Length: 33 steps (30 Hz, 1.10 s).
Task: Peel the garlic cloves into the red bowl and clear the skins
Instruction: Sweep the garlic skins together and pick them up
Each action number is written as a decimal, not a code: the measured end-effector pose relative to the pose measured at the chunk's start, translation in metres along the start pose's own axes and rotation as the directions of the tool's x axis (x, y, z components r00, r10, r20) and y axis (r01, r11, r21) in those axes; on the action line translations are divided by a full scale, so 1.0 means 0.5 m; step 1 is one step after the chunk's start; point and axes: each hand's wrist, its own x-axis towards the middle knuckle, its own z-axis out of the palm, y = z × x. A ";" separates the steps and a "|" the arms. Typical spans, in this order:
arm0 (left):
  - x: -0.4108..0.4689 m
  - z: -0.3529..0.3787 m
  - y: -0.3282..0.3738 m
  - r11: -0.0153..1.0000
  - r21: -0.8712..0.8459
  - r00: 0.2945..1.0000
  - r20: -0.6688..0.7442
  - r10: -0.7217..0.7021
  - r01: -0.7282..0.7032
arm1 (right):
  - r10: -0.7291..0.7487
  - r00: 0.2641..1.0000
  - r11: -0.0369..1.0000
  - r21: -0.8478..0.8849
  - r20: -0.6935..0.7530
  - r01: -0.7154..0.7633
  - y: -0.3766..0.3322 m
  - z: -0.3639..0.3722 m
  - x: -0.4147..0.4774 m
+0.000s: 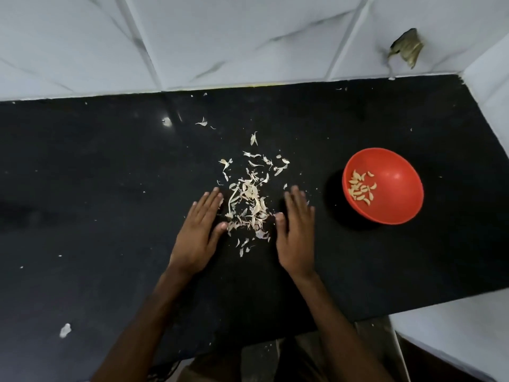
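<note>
Two flat hands, left hand (199, 233) and right hand (297, 233), flank one skin pile (249, 205).

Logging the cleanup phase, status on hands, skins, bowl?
Left hand and right hand open, flat on the black counter, flanking the skin pile. Peeled cloves in the red bowl. Stray skins beyond; nothing in the way.

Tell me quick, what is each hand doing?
Left hand: open, flat, holding nothing, beside the skins.
Right hand: open, holding nothing, on their other side.
</note>
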 end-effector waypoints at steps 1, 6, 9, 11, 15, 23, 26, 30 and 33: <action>-0.005 -0.006 -0.004 0.997 -0.080 0.998 -0.056 -0.026 0.021 | 0.047 0.998 0.996 -0.075 -0.043 -0.050 0.014 -0.010 0.002; 0.067 -0.023 -0.039 0.986 0.166 0.997 0.064 -0.039 0.028 | 0.210 0.975 0.913 -0.372 0.075 -0.167 0.011 -0.004 0.086; 0.119 -0.021 -0.028 0.991 0.069 0.989 0.105 0.107 -0.114 | -0.035 0.975 0.992 -0.114 0.221 0.061 -0.009 0.015 0.123; 0.122 -0.027 -0.019 0.987 -0.153 0.998 -0.045 0.037 -0.044 | -0.070 0.985 0.981 0.193 0.160 0.038 -0.011 0.006 0.120; 0.124 -0.041 -0.020 0.907 -0.413 0.927 -0.300 -0.224 0.085 | 0.273 0.939 0.881 0.446 -0.208 -0.157 0.002 -0.018 0.123; 0.152 -0.067 -0.017 0.963 -0.251 0.987 -0.148 0.057 -0.094 | 0.067 0.978 0.959 0.282 -0.200 -0.008 0.017 -0.020 0.140; 0.157 -0.064 -0.020 0.972 -0.204 0.989 -0.117 0.091 -0.113 | 0.055 0.974 0.973 0.231 -0.220 -0.003 0.031 -0.031 0.132; 0.171 -0.069 -0.013 0.943 -0.332 0.998 -0.064 -0.027 0.005 | 0.048 0.969 0.990 0.140 -0.244 -0.014 0.053 -0.038 0.141; 0.195 -0.091 -0.021 0.946 -0.320 0.985 -0.172 -0.009 -0.047 | -0.076 0.988 0.994 0.066 -0.135 0.086 0.072 -0.040 0.148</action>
